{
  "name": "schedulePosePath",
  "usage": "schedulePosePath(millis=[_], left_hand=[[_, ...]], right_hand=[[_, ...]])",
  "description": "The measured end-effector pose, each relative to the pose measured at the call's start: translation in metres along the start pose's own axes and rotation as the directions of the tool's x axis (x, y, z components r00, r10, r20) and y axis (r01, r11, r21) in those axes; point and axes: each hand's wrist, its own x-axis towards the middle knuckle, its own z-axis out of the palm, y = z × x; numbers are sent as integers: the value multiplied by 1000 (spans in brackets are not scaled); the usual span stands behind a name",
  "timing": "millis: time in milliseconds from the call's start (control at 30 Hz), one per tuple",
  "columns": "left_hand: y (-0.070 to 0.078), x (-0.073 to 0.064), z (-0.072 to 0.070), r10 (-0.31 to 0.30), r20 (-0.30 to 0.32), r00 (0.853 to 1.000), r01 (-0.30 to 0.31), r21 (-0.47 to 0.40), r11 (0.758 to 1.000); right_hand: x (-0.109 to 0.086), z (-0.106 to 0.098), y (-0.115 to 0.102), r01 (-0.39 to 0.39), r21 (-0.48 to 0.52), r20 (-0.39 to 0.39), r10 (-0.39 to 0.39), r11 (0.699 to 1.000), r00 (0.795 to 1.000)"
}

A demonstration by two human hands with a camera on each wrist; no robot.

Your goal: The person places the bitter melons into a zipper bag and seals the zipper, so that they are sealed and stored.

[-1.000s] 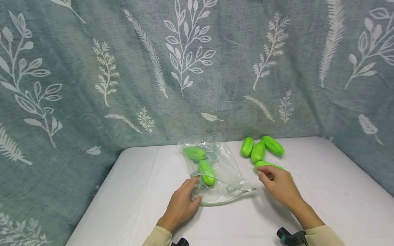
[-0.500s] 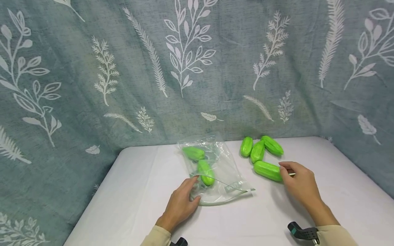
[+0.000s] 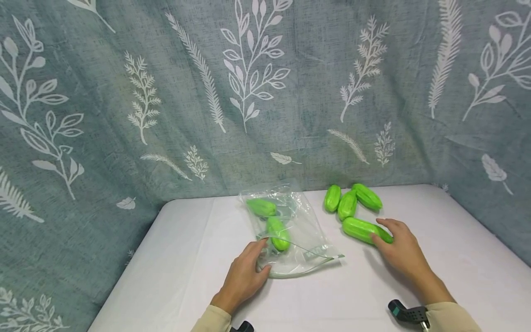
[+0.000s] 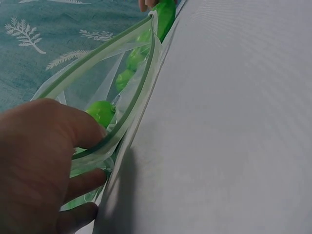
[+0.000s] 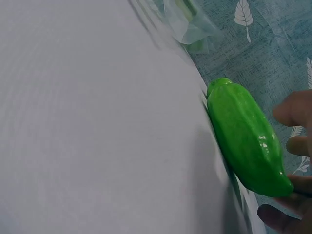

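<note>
- Left arm [image 3: 225,303] slants forward and inward, its beige sleeve [image 3: 212,319] stopping short of the hand;
- left hand [image 3: 242,272] has its back turned up, left thumb [image 3: 262,275] and forefinger well parted, fingers [image 4: 87,186] bent in a hold;
- right arm [image 3: 436,291] slants inward from the other side, likewise sleeved;
- right hand [image 3: 400,246] is outstretched, right thumb [image 3: 380,243] and forefinger apart, fingers loosely curved.

Clear, open-mouthed bag [image 3: 305,227] — bright-green vegetable [image 3: 361,229] to its right

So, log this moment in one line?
left hand: grips clear plastic zip bag | right hand: at glossy green oblong vegetable | in bag: two similar vegetables
</note>
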Motion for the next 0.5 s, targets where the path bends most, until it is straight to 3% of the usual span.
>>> schedulePosePath(millis=[300,500], left_hand=[[-1,-1,1,7,-2,1000,-7,5,1000],[-1,-1,1,8,-7,1000,-8,3,1000]], right_hand=[[1,7,4,-82,-46,126,87,996,988],[0,9,5,-96,-55,139,103,994,985]])
